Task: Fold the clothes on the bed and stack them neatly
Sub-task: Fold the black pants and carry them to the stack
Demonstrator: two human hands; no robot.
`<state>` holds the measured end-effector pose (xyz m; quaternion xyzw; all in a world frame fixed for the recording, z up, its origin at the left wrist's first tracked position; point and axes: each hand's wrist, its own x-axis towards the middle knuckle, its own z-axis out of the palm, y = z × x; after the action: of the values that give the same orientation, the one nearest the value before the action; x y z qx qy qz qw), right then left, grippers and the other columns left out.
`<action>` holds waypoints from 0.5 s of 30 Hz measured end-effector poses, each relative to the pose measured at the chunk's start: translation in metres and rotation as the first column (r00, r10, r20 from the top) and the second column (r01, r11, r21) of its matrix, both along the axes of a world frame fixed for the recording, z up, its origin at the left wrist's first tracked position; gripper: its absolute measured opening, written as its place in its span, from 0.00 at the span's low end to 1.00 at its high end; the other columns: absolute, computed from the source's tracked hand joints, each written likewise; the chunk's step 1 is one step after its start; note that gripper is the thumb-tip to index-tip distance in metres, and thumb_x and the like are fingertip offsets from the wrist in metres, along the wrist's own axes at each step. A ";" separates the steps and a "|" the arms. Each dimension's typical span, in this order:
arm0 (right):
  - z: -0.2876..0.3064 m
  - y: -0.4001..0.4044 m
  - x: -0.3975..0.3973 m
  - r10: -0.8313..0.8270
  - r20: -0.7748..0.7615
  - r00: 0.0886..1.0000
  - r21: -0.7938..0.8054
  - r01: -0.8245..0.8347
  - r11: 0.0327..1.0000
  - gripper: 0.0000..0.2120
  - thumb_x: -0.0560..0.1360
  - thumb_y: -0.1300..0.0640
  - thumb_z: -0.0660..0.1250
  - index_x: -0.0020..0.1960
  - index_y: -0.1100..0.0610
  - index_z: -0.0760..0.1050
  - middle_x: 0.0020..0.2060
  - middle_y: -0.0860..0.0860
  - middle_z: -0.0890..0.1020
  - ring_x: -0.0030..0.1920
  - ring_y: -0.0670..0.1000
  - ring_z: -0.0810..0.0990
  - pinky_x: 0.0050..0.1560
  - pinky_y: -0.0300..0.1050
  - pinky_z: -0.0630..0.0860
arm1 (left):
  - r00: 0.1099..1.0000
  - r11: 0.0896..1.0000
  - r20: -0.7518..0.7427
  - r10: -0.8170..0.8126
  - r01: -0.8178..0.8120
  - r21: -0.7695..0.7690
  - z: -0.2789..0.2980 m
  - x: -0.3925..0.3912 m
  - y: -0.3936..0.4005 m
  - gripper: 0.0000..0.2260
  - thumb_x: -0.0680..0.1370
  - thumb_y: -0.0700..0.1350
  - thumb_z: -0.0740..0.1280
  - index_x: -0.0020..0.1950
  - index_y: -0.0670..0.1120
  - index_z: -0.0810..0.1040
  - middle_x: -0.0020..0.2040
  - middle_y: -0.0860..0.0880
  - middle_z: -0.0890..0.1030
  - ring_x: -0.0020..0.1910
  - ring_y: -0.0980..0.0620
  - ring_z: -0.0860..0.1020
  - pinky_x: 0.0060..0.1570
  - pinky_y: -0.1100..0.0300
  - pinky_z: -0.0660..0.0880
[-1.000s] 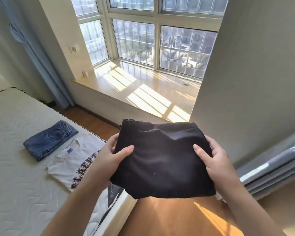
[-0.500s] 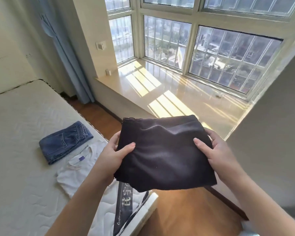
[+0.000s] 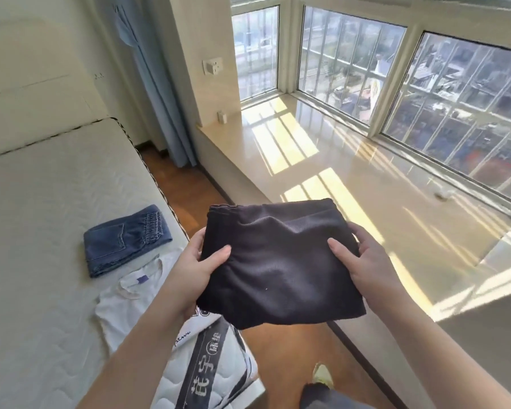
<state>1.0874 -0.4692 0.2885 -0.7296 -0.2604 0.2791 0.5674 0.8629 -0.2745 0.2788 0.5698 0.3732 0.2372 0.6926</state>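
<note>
Both hands' fingers gripping folded black garment, left hand, right hand, above bed edge

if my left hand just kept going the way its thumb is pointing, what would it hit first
Probably the right hand. The left hand has its thumb lying rightward across the folded black garment that both hands hold.

This is a bedroom in a home, high in a city building. A bare quilted mattress takes the left side, a blue curtain hangs in the corner, and a wide bay window with a sunny sill overlooks rooftops. The floor is wooden.
</note>
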 end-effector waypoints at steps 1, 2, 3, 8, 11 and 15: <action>-0.002 0.006 0.014 0.007 0.007 1.000 0.000 -0.007 1.000 0.16 0.76 0.46 0.69 0.63 0.37 0.73 0.53 0.38 0.83 0.52 0.41 0.83 0.52 0.44 0.78 | 1.000 1.000 -0.002 0.029 -0.029 0.003 0.000 0.013 0.002 0.20 0.70 0.51 0.74 0.60 0.63 0.78 0.57 0.53 0.84 0.56 0.50 0.83 0.52 0.53 0.79; -0.003 0.013 0.028 0.006 0.021 1.000 -0.001 -0.006 1.000 0.16 0.76 0.45 0.69 0.62 0.36 0.73 0.54 0.37 0.82 0.52 0.39 0.82 0.52 0.43 0.77 | 0.998 0.998 -0.005 0.059 -0.059 0.006 0.001 0.027 0.003 0.20 0.69 0.51 0.75 0.60 0.63 0.78 0.57 0.53 0.84 0.56 0.50 0.83 0.54 0.51 0.79; -0.004 0.019 0.042 0.001 0.030 1.000 0.000 -0.001 1.000 0.16 0.75 0.45 0.69 0.62 0.36 0.73 0.54 0.35 0.82 0.52 0.38 0.81 0.52 0.43 0.77 | 0.996 0.995 -0.011 0.094 -0.094 0.012 0.002 0.040 0.004 0.21 0.68 0.52 0.75 0.60 0.63 0.78 0.57 0.53 0.84 0.56 0.50 0.83 0.54 0.51 0.78; -0.006 0.063 0.098 0.017 0.032 0.999 -0.007 -0.016 1.000 0.16 0.77 0.51 0.69 0.64 0.42 0.74 0.56 0.40 0.81 0.57 0.44 0.80 0.61 0.53 0.76 | 0.959 0.958 -0.023 0.283 -0.281 0.058 0.009 0.080 0.014 0.22 0.67 0.56 0.75 0.60 0.60 0.78 0.54 0.52 0.85 0.53 0.50 0.84 0.50 0.52 0.79; -0.007 0.092 0.114 0.091 0.031 0.995 -0.006 -0.091 0.996 0.17 0.77 0.51 0.69 0.65 0.43 0.74 0.56 0.40 0.81 0.58 0.44 0.80 0.60 0.51 0.76 | 0.935 0.934 -0.020 0.354 -0.352 0.058 0.011 0.084 0.022 0.18 0.69 0.54 0.74 0.58 0.61 0.79 0.53 0.53 0.85 0.51 0.52 0.84 0.46 0.57 0.80; -0.010 0.128 0.118 0.205 0.010 0.979 -0.005 -0.205 0.979 0.15 0.77 0.50 0.69 0.62 0.39 0.75 0.53 0.36 0.82 0.53 0.39 0.81 0.54 0.42 0.76 | 0.903 0.903 -0.015 0.429 -0.429 0.033 0.008 0.076 0.036 0.16 0.70 0.52 0.74 0.58 0.62 0.79 0.54 0.53 0.85 0.52 0.52 0.84 0.45 0.60 0.80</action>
<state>1.2052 -0.3413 0.2787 -0.7013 -0.3367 0.3329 0.5328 0.9393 -0.2385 0.2871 0.4864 0.4934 0.3829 0.6110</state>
